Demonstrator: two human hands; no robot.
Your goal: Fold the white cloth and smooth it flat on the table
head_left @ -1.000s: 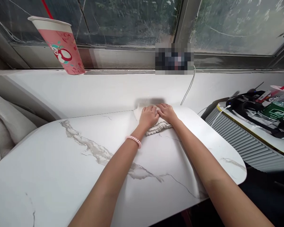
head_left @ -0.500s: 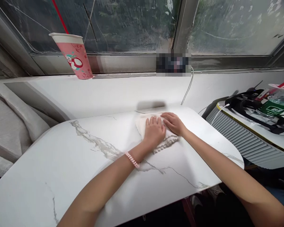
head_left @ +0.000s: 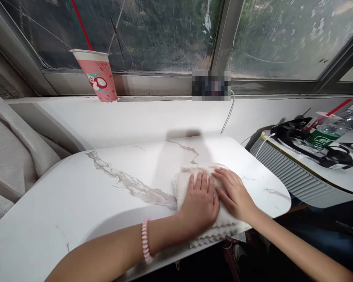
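Observation:
A folded cream cloth (head_left: 184,176) with scalloped edges lies on the white marbled tabletop (head_left: 76,196), its lower part reaching the near edge. My left hand (head_left: 200,203) rests flat on the cloth, fingers stretched out and pointing away from me. A pink coiled band (head_left: 145,241) circles that wrist. Just to its right, my right hand (head_left: 232,192) lies on the cloth's right side with its fingers extended. Both palms face down and hide much of the cloth.
A pink paper cup (head_left: 98,78) with a red straw stands on the window ledge. Further right on the ledge is a blurred-out item (head_left: 211,85) with a white cable. A ribbed white cabinet (head_left: 279,168) at right bears a green-labelled bottle (head_left: 323,137) and black straps. A grey curtain (head_left: 17,145) hangs left.
Both hands and the cloth have moved toward me, from near the wall to the table's near edge. The view has shifted slightly.

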